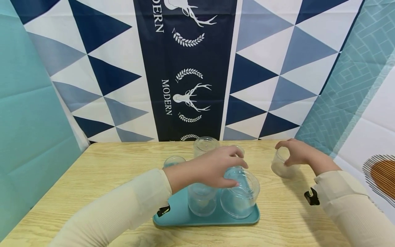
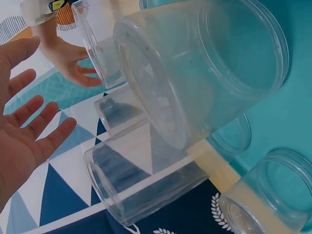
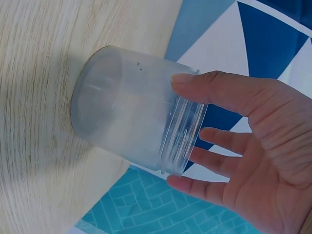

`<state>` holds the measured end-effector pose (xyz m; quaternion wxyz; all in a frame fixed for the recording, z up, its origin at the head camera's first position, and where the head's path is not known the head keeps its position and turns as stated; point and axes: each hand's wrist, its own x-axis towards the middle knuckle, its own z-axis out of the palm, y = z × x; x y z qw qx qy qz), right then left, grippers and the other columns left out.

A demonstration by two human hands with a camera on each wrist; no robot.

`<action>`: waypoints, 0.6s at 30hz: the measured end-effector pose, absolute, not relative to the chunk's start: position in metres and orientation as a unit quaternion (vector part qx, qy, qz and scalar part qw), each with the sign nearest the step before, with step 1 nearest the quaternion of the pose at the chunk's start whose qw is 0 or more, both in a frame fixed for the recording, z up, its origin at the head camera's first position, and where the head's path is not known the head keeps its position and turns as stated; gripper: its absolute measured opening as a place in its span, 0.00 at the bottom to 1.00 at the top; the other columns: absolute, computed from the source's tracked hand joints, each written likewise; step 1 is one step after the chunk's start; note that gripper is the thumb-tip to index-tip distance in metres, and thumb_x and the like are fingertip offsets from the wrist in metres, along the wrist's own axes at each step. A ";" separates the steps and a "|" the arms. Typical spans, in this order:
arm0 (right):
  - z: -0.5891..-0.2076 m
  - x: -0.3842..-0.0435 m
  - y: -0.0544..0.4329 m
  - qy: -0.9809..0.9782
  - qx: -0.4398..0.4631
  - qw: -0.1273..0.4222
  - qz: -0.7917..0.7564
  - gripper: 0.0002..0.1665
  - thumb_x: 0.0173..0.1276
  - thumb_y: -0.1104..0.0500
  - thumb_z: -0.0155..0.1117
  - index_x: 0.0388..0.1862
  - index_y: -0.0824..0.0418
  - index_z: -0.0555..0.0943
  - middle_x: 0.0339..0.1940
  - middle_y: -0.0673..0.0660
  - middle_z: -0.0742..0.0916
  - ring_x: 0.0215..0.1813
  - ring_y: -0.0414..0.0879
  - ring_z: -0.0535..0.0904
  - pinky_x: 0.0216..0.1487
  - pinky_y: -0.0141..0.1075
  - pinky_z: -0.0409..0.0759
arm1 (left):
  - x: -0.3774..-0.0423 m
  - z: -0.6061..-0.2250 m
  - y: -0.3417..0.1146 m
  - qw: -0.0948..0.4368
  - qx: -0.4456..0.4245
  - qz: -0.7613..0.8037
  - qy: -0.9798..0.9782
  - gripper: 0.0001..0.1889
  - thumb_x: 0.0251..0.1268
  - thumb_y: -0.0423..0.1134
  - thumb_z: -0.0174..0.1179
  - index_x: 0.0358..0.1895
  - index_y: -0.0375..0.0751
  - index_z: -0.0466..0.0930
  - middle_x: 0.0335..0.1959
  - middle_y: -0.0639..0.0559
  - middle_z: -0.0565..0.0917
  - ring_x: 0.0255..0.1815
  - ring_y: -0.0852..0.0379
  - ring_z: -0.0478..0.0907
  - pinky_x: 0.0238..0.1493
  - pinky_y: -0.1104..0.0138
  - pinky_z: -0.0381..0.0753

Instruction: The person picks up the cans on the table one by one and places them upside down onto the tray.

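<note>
At the right of the table in the head view, my right hand (image 1: 298, 152) grips a clear plastic jar (image 1: 280, 168) near its top. The right wrist view shows the thumb and fingertips on opposite sides of the threaded rim of this open jar (image 3: 126, 107); its base is on or close to the wood. My left hand (image 1: 219, 167) hovers over a teal tray (image 1: 172, 220), fingers spread and holding nothing. Just beneath it stands a wide clear jar (image 1: 239, 206), which appears apart from the fingers in the left wrist view.
More clear jars share the tray: a narrower one (image 1: 202, 204) beside the wide jar, a tall one (image 1: 205, 145) at the back and a small one (image 1: 174, 160) at the left. My left forearm partly hides them. Patterned cloth (image 1: 191, 68) hangs behind the wooden table (image 1: 123, 171).
</note>
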<state>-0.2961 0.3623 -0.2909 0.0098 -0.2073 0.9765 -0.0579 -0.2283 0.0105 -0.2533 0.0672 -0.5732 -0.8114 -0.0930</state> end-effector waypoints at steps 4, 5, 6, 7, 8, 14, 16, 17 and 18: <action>-0.291 -0.295 0.362 0.975 -0.214 0.014 -0.063 0.36 0.42 0.65 0.80 0.53 0.68 0.78 0.50 0.75 0.81 0.49 0.70 0.78 0.45 0.58 0.78 | -0.228 -0.254 0.016 0.037 -0.561 -0.100 -0.821 0.24 0.62 0.49 0.65 0.61 0.49 0.77 0.58 0.54 0.71 0.56 0.61 0.68 0.55 0.78 0.69; -0.291 -0.294 0.361 0.974 -0.216 0.013 -0.065 0.36 0.42 0.65 0.80 0.53 0.67 0.78 0.50 0.74 0.81 0.48 0.69 0.78 0.45 0.58 0.79 | -0.227 -0.254 0.017 0.031 -0.559 -0.102 -0.822 0.24 0.62 0.49 0.65 0.61 0.49 0.77 0.58 0.55 0.71 0.56 0.62 0.68 0.55 0.79 0.69; -0.291 -0.293 0.361 0.973 -0.220 0.010 -0.067 0.36 0.42 0.65 0.80 0.53 0.67 0.78 0.50 0.73 0.81 0.48 0.69 0.78 0.45 0.58 0.79 | -0.227 -0.254 0.018 0.026 -0.557 -0.103 -0.823 0.24 0.63 0.49 0.65 0.61 0.49 0.77 0.58 0.56 0.71 0.55 0.63 0.67 0.55 0.79 0.68; -0.291 -0.292 0.360 0.972 -0.222 0.009 -0.069 0.36 0.41 0.64 0.81 0.53 0.67 0.78 0.50 0.73 0.81 0.49 0.69 0.78 0.45 0.57 0.79 | -0.227 -0.254 0.018 0.023 -0.556 -0.107 -0.824 0.24 0.63 0.49 0.65 0.61 0.49 0.77 0.58 0.56 0.71 0.55 0.64 0.67 0.54 0.80 0.68; -0.291 -0.291 0.360 0.972 -0.225 0.006 -0.071 0.36 0.41 0.64 0.81 0.53 0.67 0.78 0.50 0.72 0.81 0.49 0.69 0.78 0.45 0.57 0.79 | -0.227 -0.254 0.019 0.021 -0.556 -0.111 -0.824 0.24 0.63 0.49 0.65 0.61 0.49 0.77 0.57 0.56 0.72 0.55 0.64 0.68 0.54 0.80 0.68; -0.289 -0.281 0.356 0.971 -0.224 -0.014 -0.078 0.36 0.44 0.62 0.81 0.54 0.64 0.78 0.50 0.71 0.80 0.48 0.67 0.78 0.42 0.56 0.79 | -0.228 -0.255 0.019 0.012 -0.541 -0.155 -0.826 0.22 0.63 0.47 0.66 0.59 0.47 0.79 0.56 0.56 0.72 0.53 0.64 0.70 0.54 0.80 0.69; -0.288 -0.278 0.355 0.971 -0.223 -0.023 -0.079 0.36 0.45 0.61 0.80 0.55 0.64 0.78 0.51 0.71 0.80 0.48 0.66 0.78 0.42 0.56 0.79 | -0.229 -0.255 0.019 0.008 -0.535 -0.180 -0.825 0.21 0.62 0.46 0.66 0.58 0.46 0.79 0.55 0.56 0.73 0.51 0.64 0.70 0.51 0.80 0.71; -0.288 -0.277 0.354 0.971 -0.225 -0.028 -0.078 0.36 0.45 0.61 0.81 0.55 0.64 0.78 0.51 0.71 0.80 0.47 0.66 0.78 0.42 0.56 0.79 | -0.229 -0.255 0.019 0.005 -0.532 -0.196 -0.824 0.21 0.62 0.45 0.66 0.57 0.45 0.80 0.55 0.56 0.73 0.50 0.65 0.71 0.49 0.81 0.71; -0.287 -0.276 0.353 0.970 -0.227 -0.032 -0.078 0.36 0.45 0.60 0.81 0.55 0.64 0.78 0.51 0.71 0.79 0.47 0.66 0.78 0.42 0.56 0.79 | -0.230 -0.256 0.019 0.002 -0.528 -0.212 -0.822 0.20 0.62 0.44 0.67 0.57 0.45 0.80 0.55 0.56 0.74 0.50 0.65 0.71 0.48 0.81 0.72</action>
